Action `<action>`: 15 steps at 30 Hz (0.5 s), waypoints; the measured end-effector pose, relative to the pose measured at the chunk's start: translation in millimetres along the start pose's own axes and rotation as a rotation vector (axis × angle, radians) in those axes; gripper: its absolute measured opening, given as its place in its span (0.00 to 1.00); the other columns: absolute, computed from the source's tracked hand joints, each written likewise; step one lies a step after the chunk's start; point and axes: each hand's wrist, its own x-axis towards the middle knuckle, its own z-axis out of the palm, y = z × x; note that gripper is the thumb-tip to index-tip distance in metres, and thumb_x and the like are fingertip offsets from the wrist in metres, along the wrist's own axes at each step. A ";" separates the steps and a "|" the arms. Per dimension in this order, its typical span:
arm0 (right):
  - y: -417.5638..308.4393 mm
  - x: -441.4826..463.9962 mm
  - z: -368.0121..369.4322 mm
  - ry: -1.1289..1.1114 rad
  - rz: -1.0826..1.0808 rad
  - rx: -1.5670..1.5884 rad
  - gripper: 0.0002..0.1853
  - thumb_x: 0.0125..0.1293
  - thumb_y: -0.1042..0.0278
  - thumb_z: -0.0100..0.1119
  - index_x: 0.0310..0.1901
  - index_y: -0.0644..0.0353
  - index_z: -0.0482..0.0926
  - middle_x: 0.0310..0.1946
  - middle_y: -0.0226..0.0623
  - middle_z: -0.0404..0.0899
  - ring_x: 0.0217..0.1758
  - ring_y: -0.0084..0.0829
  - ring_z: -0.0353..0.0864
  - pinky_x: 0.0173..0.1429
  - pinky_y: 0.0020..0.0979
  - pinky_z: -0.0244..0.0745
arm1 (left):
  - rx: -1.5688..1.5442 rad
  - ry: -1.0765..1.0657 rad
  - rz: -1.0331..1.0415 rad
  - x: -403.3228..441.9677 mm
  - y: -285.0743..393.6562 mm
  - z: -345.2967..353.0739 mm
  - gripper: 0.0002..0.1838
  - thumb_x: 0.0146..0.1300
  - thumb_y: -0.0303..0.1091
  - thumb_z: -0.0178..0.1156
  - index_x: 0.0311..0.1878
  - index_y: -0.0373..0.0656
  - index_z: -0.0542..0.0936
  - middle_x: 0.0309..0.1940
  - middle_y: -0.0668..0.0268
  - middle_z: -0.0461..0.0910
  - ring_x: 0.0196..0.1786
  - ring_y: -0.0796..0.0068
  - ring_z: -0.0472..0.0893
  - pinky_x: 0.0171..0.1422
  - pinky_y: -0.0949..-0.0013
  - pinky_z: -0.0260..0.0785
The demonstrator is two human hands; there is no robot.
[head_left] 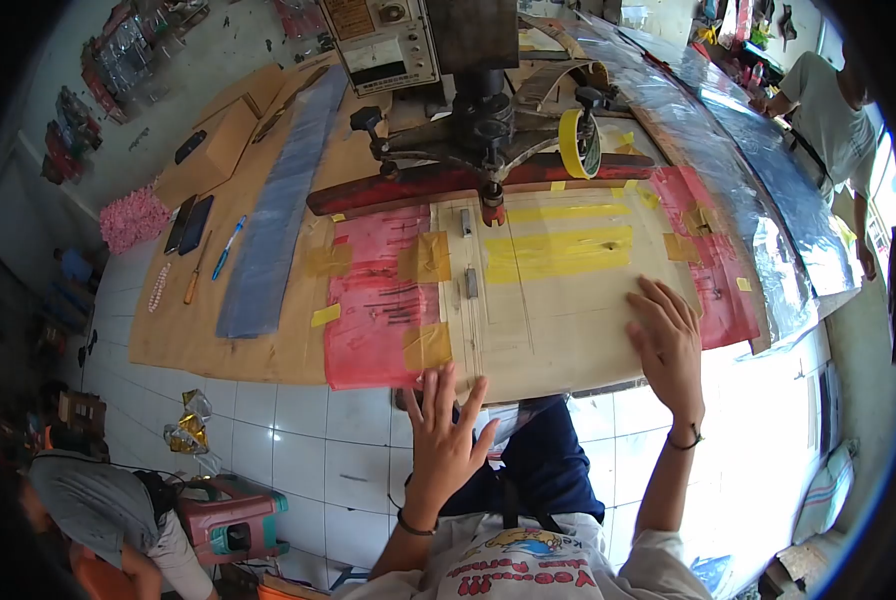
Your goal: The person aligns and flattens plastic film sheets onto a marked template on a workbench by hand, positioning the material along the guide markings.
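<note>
A pale board (578, 335) lies below a press machine (488, 130) with a long red bar (398, 188). My left hand (443, 430) is at the board's front edge, fingers spread, holding nothing. Flat on the board's right part rests my right hand (668, 345), its fingers stretched out. Red sheets (368, 335) flank the board, fixed with strips of tape. Yellow tape (558, 253) crosses the board's far half. Two small metal blocks (472, 283) sit near its left side. A yellow tape roll (580, 143) hangs on the machine.
Left on the table are a blue-tinted plastic strip (283, 215), a screwdriver (196, 275), a blue pen (230, 245), a phone (197, 222) and a cardboard box (223, 150). Clear plastic sheeting (668, 120) covers the right side. Other people are at the right (828, 120) and lower left (98, 500).
</note>
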 end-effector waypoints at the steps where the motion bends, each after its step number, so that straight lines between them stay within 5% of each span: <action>1: 3.8 -9.4 7.5 0.075 0.069 -0.034 0.19 0.75 0.59 0.59 0.62 0.57 0.84 0.74 0.43 0.76 0.80 0.48 0.68 0.83 0.49 0.57 | -0.033 0.007 -0.022 -6.9 0.2 8.2 0.44 0.70 0.49 0.68 0.84 0.46 0.61 0.85 0.39 0.48 0.87 0.35 0.48 0.85 0.26 0.35; 4: -2.8 -19.7 23.7 0.228 0.100 -0.068 0.17 0.76 0.61 0.58 0.59 0.55 0.86 0.70 0.38 0.80 0.79 0.45 0.69 0.84 0.50 0.54 | -0.094 -0.009 -0.068 -17.4 2.7 17.5 0.45 0.71 0.49 0.67 0.85 0.45 0.59 0.86 0.36 0.38 0.88 0.35 0.41 0.86 0.27 0.35; 15: -3.5 -21.8 36.4 0.382 0.120 -0.024 0.13 0.75 0.63 0.59 0.55 0.53 0.88 0.65 0.33 0.83 0.75 0.43 0.72 0.82 0.48 0.53 | -0.185 -0.046 -0.069 -16.5 6.2 6.9 0.45 0.72 0.46 0.66 0.85 0.44 0.57 0.86 0.34 0.37 0.88 0.34 0.40 0.86 0.30 0.37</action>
